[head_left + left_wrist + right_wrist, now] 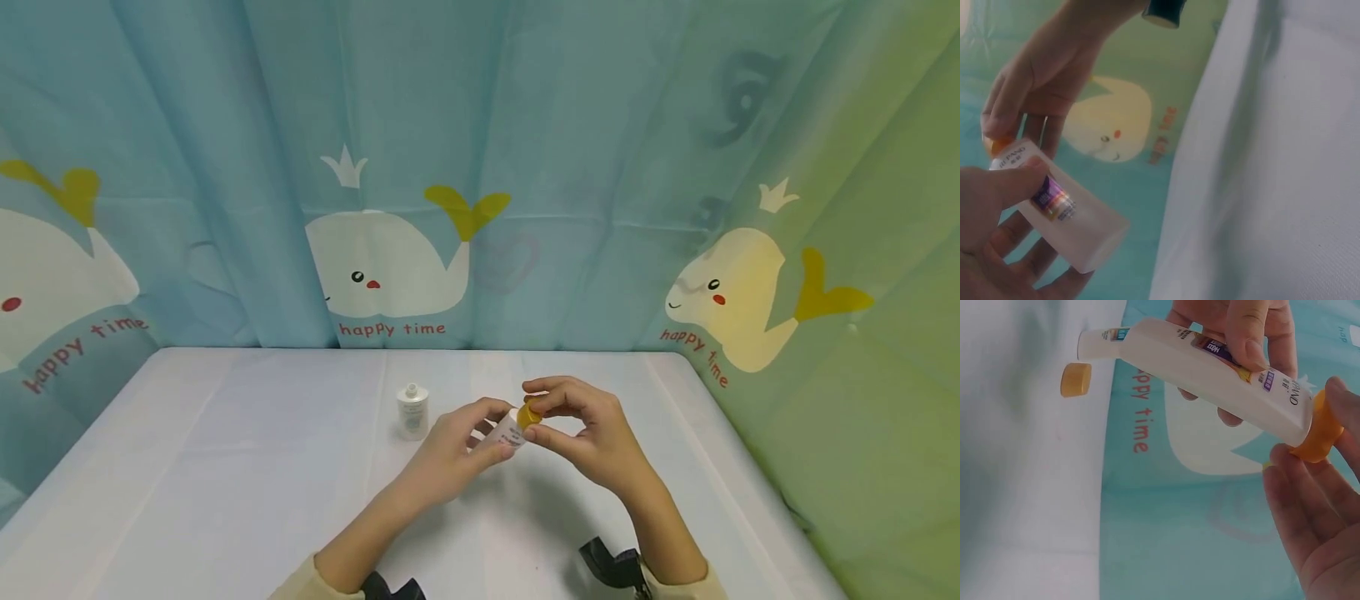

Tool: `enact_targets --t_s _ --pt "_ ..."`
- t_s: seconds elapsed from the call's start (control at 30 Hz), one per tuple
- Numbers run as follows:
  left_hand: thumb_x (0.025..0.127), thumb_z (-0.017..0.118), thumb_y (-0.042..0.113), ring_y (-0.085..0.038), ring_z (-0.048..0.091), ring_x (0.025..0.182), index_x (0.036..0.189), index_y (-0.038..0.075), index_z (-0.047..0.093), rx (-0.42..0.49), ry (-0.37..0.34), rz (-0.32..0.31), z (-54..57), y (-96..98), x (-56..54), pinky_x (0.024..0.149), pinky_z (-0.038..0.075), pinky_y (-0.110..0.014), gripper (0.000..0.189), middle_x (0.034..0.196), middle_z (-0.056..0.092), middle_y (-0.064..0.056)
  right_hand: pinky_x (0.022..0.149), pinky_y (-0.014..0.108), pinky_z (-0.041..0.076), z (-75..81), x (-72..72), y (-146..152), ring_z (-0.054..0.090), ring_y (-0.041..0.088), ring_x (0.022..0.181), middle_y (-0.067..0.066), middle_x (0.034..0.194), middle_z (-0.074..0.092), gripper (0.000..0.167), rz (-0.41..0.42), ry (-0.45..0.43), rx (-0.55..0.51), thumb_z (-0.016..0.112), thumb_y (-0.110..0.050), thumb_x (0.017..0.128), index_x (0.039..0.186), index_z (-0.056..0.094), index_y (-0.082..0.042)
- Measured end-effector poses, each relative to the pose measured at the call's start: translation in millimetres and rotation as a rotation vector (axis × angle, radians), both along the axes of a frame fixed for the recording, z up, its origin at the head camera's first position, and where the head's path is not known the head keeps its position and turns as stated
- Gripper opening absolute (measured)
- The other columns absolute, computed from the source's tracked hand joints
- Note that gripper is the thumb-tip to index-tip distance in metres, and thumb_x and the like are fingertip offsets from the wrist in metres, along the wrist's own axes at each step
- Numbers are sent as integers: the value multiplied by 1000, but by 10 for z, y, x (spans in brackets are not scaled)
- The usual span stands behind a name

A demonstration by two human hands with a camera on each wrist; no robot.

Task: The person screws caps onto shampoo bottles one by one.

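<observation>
My left hand point(453, 450) grips a flat white bottle point(1222, 378) with a printed label, its thumb lying across the front. The bottle is tilted above the table. At its top end sits a gold-orange cap point(1319, 432), pinched between the thumb and fingers of my right hand point(588, 425). Cap and bottle are against each other; how far the cap is screwed on, I cannot tell. A second, uncapped white bottle point(412, 412) stands upright on the table left of my hands. Near it in the right wrist view lies another gold cap point(1076, 380), not visible in the head view.
The table point(225, 467) has a white cover. Behind it hangs a blue-green curtain point(570, 167) with whale prints, turning greener along the right side. Black wrist-camera mounts point(611, 567) show at the forearms.
</observation>
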State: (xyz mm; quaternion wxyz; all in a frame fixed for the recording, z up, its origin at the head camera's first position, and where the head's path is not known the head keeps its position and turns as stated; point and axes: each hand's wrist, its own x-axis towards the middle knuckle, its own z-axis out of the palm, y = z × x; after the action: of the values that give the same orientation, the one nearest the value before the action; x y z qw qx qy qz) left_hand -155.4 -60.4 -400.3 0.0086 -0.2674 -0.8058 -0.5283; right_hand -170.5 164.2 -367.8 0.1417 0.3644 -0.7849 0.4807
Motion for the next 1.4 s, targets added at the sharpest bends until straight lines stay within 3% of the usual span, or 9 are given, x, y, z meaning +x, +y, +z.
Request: enact_targets --t_s 0.2,0.4,0.63,1.03,1.2,1.4 --pt "93 71 26 -11 62 100 128 21 59 0 9 -1 -2 -4 14 81 56 -29 37 112 66 9 79 33 60 -24 -3 3 69 16 101 4 114 70 24 3 -8 0 82 -5 81 96 67 -16" --pt "93 71 24 -11 62 102 128 21 59 -2 -8 31 17 -9 6 83 56 -32 37 114 67 8 76 31 60 -22 -3 14 69 16 98 4 113 69 24 0 -16 10 80 -6 83 104 70 -14" --pt "94 71 24 -10 61 105 129 22 58 -24 -32 60 14 -29 -10 82 55 -28 38 117 66 8 73 29 60 -14 -7 26 69 16 97 4 114 69 29 11 15 45 77 -3 85 112 71 -12" --pt "94 71 25 -12 62 103 130 21 58 -7 -15 35 14 -31 -25 82 56 -31 39 116 66 7 72 26 59 -2 -33 30 67 13 85 1 109 69 33 1 43 46 81 -4 81 110 71 -15" --pt "94 71 26 -12 62 102 129 20 58 3 -1 22 10 -23 -21 82 57 -33 38 114 67 7 76 29 59 -5 -35 22 66 14 96 1 113 68 36 -5 31 43 83 -6 80 112 71 -15" --pt "94 70 26 -12 62 102 129 20 58 9 2 8 0 -13 -6 81 57 -28 37 112 67 8 88 34 58 -8 -20 11 64 17 115 3 128 64 39 -6 20 54 83 -8 81 117 70 -14"
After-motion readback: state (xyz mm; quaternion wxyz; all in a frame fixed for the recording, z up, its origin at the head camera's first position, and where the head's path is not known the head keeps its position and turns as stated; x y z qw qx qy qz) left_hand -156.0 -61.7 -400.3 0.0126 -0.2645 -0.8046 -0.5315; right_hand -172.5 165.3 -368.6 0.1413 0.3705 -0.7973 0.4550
